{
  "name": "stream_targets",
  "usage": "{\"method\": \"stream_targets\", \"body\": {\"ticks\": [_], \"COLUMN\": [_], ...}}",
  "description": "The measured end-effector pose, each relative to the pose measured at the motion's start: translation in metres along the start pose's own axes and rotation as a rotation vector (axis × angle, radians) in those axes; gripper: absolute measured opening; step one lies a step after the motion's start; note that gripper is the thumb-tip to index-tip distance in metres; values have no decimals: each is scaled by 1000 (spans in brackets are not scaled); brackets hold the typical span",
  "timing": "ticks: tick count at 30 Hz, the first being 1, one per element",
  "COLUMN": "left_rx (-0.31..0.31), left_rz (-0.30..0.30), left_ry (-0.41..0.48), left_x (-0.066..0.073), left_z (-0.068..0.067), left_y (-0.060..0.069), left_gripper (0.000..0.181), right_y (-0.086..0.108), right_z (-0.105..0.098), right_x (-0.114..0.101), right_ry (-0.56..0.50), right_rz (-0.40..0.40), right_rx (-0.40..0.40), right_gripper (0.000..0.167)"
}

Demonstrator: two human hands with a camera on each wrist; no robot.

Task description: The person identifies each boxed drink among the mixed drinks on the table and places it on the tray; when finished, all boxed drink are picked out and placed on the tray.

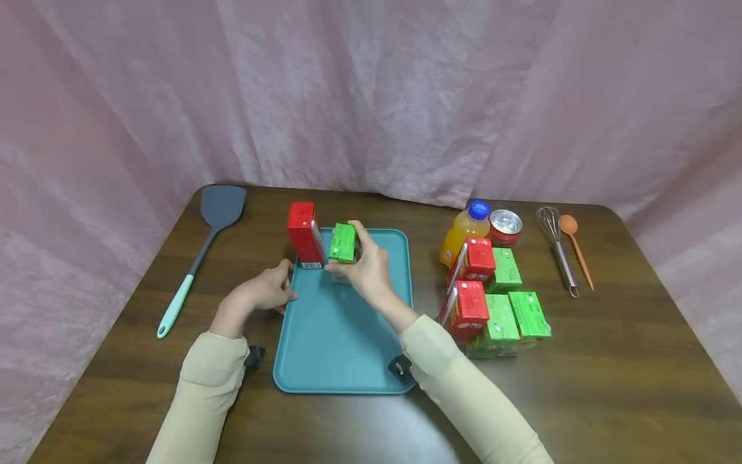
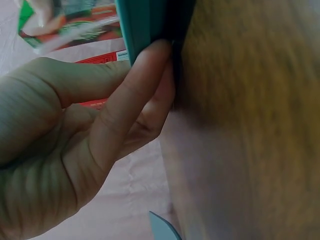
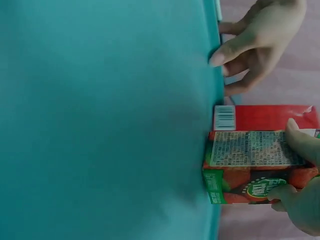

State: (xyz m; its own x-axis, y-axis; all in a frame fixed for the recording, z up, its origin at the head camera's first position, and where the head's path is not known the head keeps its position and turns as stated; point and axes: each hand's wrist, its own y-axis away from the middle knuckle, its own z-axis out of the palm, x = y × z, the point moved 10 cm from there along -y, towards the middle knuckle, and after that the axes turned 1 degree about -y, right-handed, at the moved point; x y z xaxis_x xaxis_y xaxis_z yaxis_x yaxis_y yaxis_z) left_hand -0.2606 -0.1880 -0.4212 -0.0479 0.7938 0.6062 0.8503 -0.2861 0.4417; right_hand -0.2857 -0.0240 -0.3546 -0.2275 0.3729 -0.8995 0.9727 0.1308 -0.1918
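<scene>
While the left hand pinches the tray, the right hand grips a green-topped carton, placing it, seemingly; next wants gentle release!

Curtain: pale pink, soft sheen, hung in loose vertical folds along the far side and continuing at left and right. Table: dark brown, wood-grained, far corners rounded, far edge meeting the fabric. Light: diffuse, with pale glare at near centre.
</scene>
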Motion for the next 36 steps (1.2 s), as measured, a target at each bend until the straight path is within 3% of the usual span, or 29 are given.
{"method": "stream_targets", "body": {"ticks": [9,15,19,23,29,36], "left_rx": [9,-3,-8,-9,-15,-18], "left_rz": [2,-8,-33,-32,-7,-8], "left_ry": [-9,2,10,18,26,14], "left_x": [0,-2,-6,-7,-4,-6], "left_z": [2,3,3,2,3,2], "left_y": [-5,-6,-4,-3,-3,-2], "left_gripper": [55,56,57,56,56,58], "right_y": [-31,-30,-14,9,49,94], "right_z": [5,6,11,6,-23,-85], "right_x": [9,15,9,-13,-46,-62], "right_ry": [120,119,77,79,97,125], "right_rz": [37,114,142,79,-55,-236], "right_rx": [-94,-181,-282,-340,-309,-229], "right_gripper": [85,101,106,97,80,67]}}
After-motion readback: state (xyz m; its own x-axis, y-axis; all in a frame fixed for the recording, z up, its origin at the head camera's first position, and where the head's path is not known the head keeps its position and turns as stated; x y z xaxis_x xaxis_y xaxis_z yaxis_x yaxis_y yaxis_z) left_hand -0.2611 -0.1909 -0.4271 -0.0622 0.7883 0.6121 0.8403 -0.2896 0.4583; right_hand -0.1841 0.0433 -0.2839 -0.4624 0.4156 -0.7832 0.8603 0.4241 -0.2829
